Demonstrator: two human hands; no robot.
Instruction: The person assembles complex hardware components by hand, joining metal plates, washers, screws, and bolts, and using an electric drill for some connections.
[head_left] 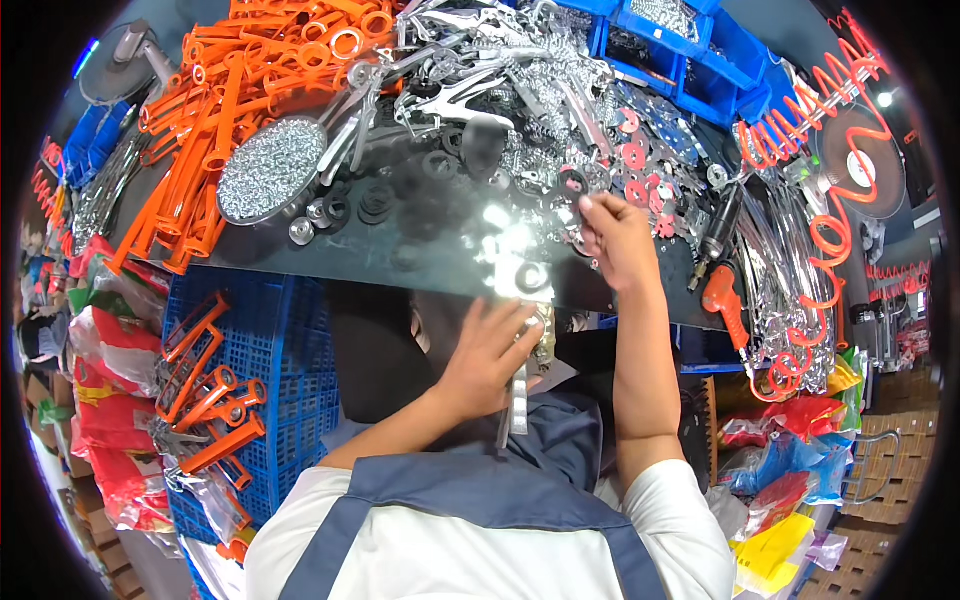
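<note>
At the front edge of the dark table, my left hand (488, 358) is closed about a narrow silver metal strip (519, 402) that hangs down toward my lap; its fingers lie along the upper part and hide some of it. A dark round washer (533, 276) lies on the table just beyond those fingertips. My right hand (622, 240) is raised over the table, thumb and fingertips pinched together beside the small loose parts. A dark ring (572, 183) is close to its fingertips. What the pinch holds, if anything, I cannot make out. Small red parts (634, 157) lie beyond that hand.
Orange frames (215, 130) are heaped at the far left, beside a round dish of small metal pieces (272, 168). Silver levers (455, 100) lie mid-table. Blue bins (655, 55) stand behind. At right are an orange-handled air tool (727, 305) and coiled red hose (825, 240); a blue crate (285, 370) stands left.
</note>
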